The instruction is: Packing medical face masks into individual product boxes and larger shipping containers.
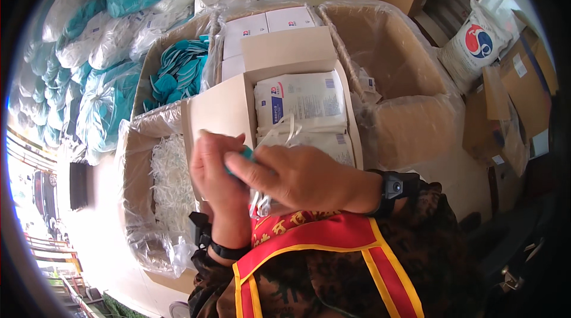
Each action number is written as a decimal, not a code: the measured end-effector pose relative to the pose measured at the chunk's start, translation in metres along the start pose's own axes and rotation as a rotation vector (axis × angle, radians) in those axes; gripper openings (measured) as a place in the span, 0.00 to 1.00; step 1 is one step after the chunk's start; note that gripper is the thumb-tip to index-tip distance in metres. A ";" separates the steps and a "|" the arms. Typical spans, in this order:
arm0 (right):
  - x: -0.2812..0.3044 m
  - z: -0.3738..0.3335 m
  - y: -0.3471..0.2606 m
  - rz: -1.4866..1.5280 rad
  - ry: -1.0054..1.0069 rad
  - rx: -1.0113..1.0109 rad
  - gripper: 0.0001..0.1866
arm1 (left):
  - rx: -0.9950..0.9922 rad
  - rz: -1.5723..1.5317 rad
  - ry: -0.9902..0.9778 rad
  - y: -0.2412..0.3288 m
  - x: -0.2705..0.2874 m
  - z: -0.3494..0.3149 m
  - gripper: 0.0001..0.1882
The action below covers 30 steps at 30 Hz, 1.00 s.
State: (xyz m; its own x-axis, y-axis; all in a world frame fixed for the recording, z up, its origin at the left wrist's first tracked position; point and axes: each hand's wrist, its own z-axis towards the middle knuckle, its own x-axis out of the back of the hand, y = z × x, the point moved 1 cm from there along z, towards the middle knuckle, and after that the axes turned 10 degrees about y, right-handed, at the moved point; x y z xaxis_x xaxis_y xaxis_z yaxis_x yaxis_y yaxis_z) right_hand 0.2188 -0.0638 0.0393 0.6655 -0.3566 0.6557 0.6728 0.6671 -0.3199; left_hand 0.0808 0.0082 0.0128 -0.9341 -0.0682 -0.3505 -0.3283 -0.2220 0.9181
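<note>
My left hand (219,166) and my right hand (303,178) meet in front of my chest, over the near edge of an open carton (219,104). Both have curled fingers around a small teal piece (245,154), of which only a sliver shows between them. Thin white straps (290,129) stick out above my right hand and dangle below it. What the straps join to is hidden by my fingers. White printed packets (303,101) lie in two stacks inside the carton, just beyond my hands.
To the left, lined boxes hold teal flat pieces (178,77) and loose white strips (169,169). Small white boxes (245,26) stand behind the carton. A large lined box (392,50) is at the right, near a white sack (479,41). Bagged teal pieces (119,80) pile up far left.
</note>
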 end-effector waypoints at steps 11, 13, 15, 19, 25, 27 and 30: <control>0.008 0.002 0.151 -0.382 -0.123 -0.186 0.19 | 0.007 -0.353 0.110 0.072 0.065 0.046 0.19; -0.002 -0.013 0.175 -0.361 -0.203 -0.301 0.22 | 0.033 -0.299 0.058 0.062 0.064 0.044 0.18; -0.007 -0.013 0.186 -0.338 -0.269 -0.373 0.25 | 0.029 -0.220 -0.045 0.051 0.065 0.042 0.17; -0.006 0.002 0.180 -0.330 -0.390 -0.431 0.31 | 0.090 -0.078 -0.134 0.035 0.046 0.032 0.16; -0.006 -0.001 0.180 -0.271 -0.414 -0.493 0.35 | 0.266 -0.159 -0.269 0.007 0.038 0.029 0.13; -0.004 0.000 0.179 -0.234 -0.367 -0.486 0.32 | 0.280 -0.168 -0.269 0.003 0.033 0.028 0.13; 0.001 0.000 0.171 -0.180 -0.177 -0.391 0.26 | 0.270 -0.118 -0.263 0.000 0.034 0.032 0.12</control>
State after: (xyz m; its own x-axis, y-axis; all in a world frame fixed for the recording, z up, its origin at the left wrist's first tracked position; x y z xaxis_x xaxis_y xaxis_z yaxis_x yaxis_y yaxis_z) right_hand 0.3346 0.0497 -0.0143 0.4843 -0.3043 0.8203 0.8666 0.2958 -0.4019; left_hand 0.0448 0.0369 0.0066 -0.8801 0.2019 -0.4297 -0.4284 0.0523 0.9021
